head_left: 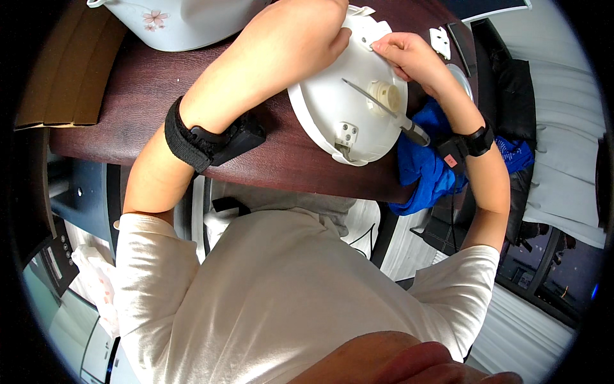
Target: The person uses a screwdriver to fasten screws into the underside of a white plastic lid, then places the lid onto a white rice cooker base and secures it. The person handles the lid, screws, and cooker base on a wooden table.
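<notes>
A white bowl-shaped plastic housing (320,96) sits on the dark red table, its curved side up, with a cream round fitting (385,96) and a small bracket with holes (346,133). Across it rests a screwdriver (380,105), its tip pointing left and its dark handle at the right rim. My left hand (313,29) is closed at the housing's far left side, and its fingertips and anything in them are hidden. With thumb and forefinger, my right hand (409,57) pinches the edge of a white plastic bracket (371,33) at the housing's far side.
A white container with pink flowers (173,25) stands at the far left, near brown cardboard (70,70). Right of the housing are a blue cloth (422,169), a small white plate with holes (440,42) and a thin dark bar (459,48). The table's near edge curves below the housing.
</notes>
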The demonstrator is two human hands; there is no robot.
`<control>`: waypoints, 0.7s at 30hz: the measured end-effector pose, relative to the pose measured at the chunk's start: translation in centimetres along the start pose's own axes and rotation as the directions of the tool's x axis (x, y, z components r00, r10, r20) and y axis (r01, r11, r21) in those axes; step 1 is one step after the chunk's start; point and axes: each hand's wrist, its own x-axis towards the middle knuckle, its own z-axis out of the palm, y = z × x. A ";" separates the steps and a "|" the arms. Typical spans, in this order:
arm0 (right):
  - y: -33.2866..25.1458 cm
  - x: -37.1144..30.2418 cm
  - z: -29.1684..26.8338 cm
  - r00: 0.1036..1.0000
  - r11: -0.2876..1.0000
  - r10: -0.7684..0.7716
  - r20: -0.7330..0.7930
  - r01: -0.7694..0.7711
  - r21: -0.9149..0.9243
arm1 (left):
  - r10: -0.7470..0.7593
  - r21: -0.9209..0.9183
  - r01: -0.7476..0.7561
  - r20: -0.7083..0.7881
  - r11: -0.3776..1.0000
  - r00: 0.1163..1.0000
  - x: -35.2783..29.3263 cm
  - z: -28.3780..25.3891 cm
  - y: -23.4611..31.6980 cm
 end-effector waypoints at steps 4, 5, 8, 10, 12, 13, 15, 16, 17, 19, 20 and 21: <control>-0.3 0.1 0.1 0.998 0.998 0.061 0.012 -0.061 0.003 | -0.025 -0.018 0.025 0.021 1.000 0.999 0.1 -0.1 0.0; -0.5 0.1 0.1 0.996 0.996 0.086 0.025 -0.086 0.010 | -0.023 -0.015 0.023 0.015 1.000 1.000 0.0 0.0 0.0; -0.9 0.3 -0.1 0.987 0.983 0.134 0.088 -0.144 0.115 | -0.017 -0.004 0.017 0.011 1.000 1.000 0.0 0.0 -0.1; -0.9 0.3 -0.2 0.976 0.958 0.177 0.125 -0.200 0.207 | -0.013 0.003 0.013 0.030 1.000 0.999 0.1 0.1 -0.3; -0.9 0.2 -0.2 0.972 0.943 0.189 0.139 -0.220 0.251 | -0.010 -0.019 0.011 0.026 1.000 1.000 0.1 0.0 -0.2; -0.9 -0.1 -0.2 0.974 0.944 0.185 0.133 -0.213 0.252 | -0.009 -0.030 0.010 0.024 1.000 1.000 0.1 0.0 -0.2; -0.8 -0.4 -0.2 0.977 0.947 0.174 0.122 -0.200 0.252 | 0.018 -0.033 -0.019 -0.004 0.999 1.000 0.0 0.0 -0.2; -0.6 -0.5 -0.4 0.979 0.949 0.166 0.118 -0.191 0.251 | 0.032 -0.035 -0.033 -0.018 0.999 0.999 0.0 -0.1 -0.1; -0.4 -0.6 -0.5 0.981 0.951 0.158 0.117 -0.183 0.249 | 0.028 -0.034 -0.028 -0.015 0.999 1.000 0.0 -0.1 -0.1; -0.3 -0.8 -1.2 0.986 0.961 0.111 0.127 -0.138 0.238 | 0.018 -0.033 -0.019 -0.008 0.999 1.000 -0.1 -0.2 0.1; -0.4 -0.9 -1.5 0.988 0.965 0.088 0.129 -0.116 0.234 | 0.021 -0.031 -0.021 -0.012 0.999 1.000 -0.1 -0.2 0.0; -0.1 -0.9 -1.3 0.997 0.996 -0.075 0.001 0.075 0.047 | 0.024 -0.030 -0.024 -0.015 0.999 1.000 0.0 -0.1 0.0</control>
